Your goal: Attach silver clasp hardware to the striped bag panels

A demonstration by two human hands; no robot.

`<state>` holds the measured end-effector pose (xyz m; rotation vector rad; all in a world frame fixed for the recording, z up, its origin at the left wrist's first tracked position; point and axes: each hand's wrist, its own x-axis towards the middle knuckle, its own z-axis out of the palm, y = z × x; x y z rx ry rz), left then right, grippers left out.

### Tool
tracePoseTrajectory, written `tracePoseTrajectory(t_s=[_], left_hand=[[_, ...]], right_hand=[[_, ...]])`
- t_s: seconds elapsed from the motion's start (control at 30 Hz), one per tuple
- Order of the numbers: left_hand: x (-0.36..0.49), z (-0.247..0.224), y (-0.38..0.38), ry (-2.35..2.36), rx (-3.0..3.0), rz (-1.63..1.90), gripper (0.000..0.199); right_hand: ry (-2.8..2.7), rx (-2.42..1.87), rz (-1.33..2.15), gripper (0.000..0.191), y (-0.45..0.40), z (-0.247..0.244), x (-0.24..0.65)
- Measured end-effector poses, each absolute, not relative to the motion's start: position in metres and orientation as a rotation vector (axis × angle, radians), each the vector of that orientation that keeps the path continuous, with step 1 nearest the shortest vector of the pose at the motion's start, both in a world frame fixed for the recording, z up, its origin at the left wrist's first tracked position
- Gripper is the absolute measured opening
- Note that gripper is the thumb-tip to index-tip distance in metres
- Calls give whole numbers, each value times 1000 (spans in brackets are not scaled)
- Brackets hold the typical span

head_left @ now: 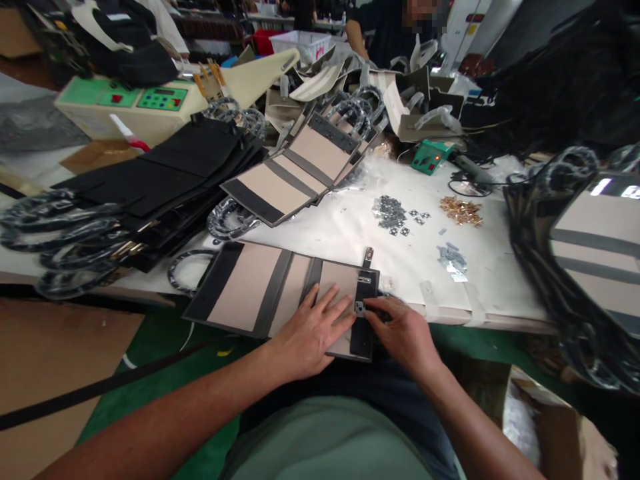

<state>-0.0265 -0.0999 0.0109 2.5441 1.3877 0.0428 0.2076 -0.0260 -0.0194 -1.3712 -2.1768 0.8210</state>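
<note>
At the table edge (515,322), flat panel (289,293), beige sections (245,283), dark bands (274,293)

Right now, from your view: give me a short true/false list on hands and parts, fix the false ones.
1. The left hand rests on the beige-and-black panel. True.
2. The gold-coloured pieces lie left of the dark square pieces. False: they lie to the right.
3. The right hand is among the gold-coloured pieces. False: its fingertips are at the small metal plate on the panel.
4. The green control box shows a red light. True.
</note>
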Motion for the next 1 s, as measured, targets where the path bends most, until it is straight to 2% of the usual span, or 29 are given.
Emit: tracePoseTrajectory(t_s=[0.47, 0.63, 0.73, 0.8, 0.9, 1.0], left_hand=[[-23, 14, -98, 1376, 2534, 23, 87], [-21, -2, -108, 1501, 2698, 59, 87], [-25, -27, -98, 1585, 3028, 232, 58], [-26, -39, -92, 1655, 3201, 433, 40], [-22, -52, -85, 1705, 3285, 672, 26], [-15, -68, -78, 1758, 3256, 921, 19]], right_hand=[[-2272, -1398, 816, 25, -26, -15, 210], [-2137, -1437, 999, 25, -25, -11, 202], [-1897, -1437, 1139, 25, -14, 1, 197], [-1712, -1390, 1207, 33, -8, 15, 198], [-1420, -1357, 1303, 49, -4, 34, 201], [-1128, -1278, 1377, 54, 0, 40, 201]])
